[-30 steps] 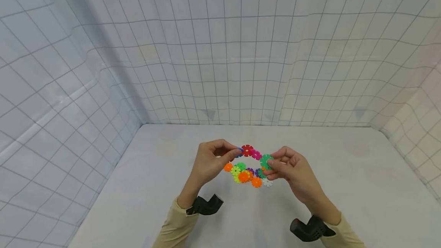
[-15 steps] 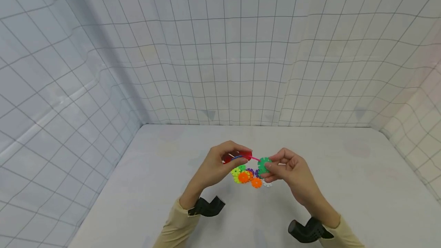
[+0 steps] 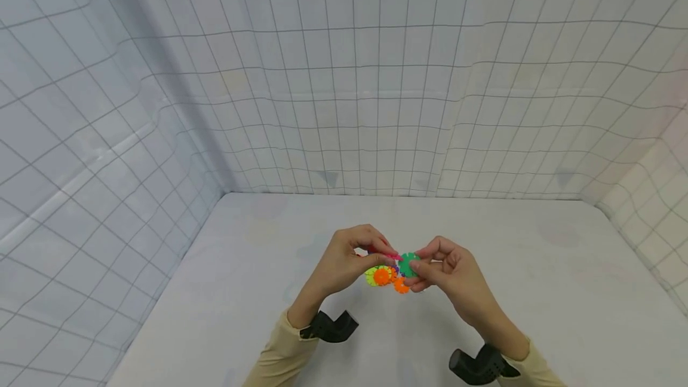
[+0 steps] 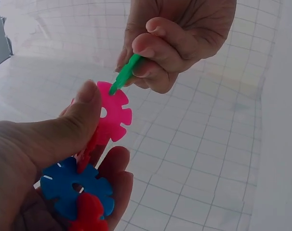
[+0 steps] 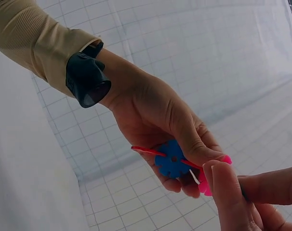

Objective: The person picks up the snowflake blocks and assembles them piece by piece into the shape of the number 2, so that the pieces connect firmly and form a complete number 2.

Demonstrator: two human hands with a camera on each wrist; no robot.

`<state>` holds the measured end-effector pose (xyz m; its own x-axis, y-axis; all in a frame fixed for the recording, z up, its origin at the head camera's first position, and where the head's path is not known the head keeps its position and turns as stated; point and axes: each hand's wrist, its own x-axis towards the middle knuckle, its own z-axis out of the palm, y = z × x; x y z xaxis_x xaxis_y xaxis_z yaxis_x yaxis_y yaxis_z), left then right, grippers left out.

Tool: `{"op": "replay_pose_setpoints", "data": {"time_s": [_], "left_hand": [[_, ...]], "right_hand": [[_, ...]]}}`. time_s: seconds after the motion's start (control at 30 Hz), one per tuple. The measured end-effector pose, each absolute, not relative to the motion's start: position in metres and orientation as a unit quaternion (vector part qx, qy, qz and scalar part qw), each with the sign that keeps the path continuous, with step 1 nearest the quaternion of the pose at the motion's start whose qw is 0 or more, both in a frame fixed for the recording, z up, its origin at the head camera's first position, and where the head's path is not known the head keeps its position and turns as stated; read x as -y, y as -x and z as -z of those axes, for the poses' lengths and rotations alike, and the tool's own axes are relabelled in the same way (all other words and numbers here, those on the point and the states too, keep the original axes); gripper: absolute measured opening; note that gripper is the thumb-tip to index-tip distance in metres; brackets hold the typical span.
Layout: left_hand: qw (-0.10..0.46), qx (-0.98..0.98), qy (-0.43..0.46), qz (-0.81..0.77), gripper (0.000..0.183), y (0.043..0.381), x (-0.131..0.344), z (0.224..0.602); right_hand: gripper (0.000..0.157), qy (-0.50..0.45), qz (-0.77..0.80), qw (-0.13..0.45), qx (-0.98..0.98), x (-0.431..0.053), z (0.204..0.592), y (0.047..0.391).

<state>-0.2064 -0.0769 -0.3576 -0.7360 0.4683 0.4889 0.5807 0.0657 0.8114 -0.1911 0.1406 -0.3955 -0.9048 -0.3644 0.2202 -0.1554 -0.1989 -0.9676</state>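
My left hand (image 3: pixel 352 258) pinches a pink notched plastic disc (image 4: pixel 118 118) between thumb and fingers. Linked behind it are a red disc (image 4: pixel 83 156), a blue disc (image 4: pixel 61 192) and another red disc (image 4: pixel 90 214), lying along the palm. A green notched disc (image 3: pixel 407 263) is pinched by my right hand (image 3: pixel 454 270). In the left wrist view the green disc stands edge-on with its lower end at a slot in the pink disc's rim; how deep it sits cannot be told. Fingers cover most of the green disc in the right wrist view.
On the white table (image 3: pixel 510 267), loose notched discs lie below the hands, including an orange disc (image 3: pixel 382 278), a second orange disc (image 3: pixel 401 286) and a yellow-green one (image 3: pixel 370 277). Grid-patterned white curtains (image 3: pixel 398 106) stand around the table.
My left hand has moved right and slightly down with the chain, which has turned. The right hand has shifted a little left and down, and the green disc now meets the pink one.
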Motion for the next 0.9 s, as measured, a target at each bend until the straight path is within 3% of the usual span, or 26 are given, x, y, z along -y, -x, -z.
{"op": "replay_pose_setpoints", "data": {"time_s": [0.37, 0.6, 0.77, 0.9], "left_hand": [[0.033, 0.713, 0.4, 0.575, 0.006, 0.219, 0.079, 0.379], [0.056, 0.726, 0.401, 0.556, 0.006, 0.223, 0.078, 0.385], [0.072, 0.732, 0.403, 0.544, 0.01, 0.223, 0.079, 0.385], [0.108, 0.769, 0.374, 0.508, 0.028, 0.222, 0.081, 0.386]], "right_hand": [[0.02, 0.223, 0.735, 0.063, -0.638, -0.14, 0.394, 0.185], [0.019, 0.245, 0.742, 0.046, -0.623, -0.139, 0.396, 0.187], [0.023, 0.235, 0.718, 0.111, -0.646, -0.144, 0.397, 0.194], [0.023, 0.214, 0.687, 0.157, -0.677, -0.146, 0.398, 0.201]]}}
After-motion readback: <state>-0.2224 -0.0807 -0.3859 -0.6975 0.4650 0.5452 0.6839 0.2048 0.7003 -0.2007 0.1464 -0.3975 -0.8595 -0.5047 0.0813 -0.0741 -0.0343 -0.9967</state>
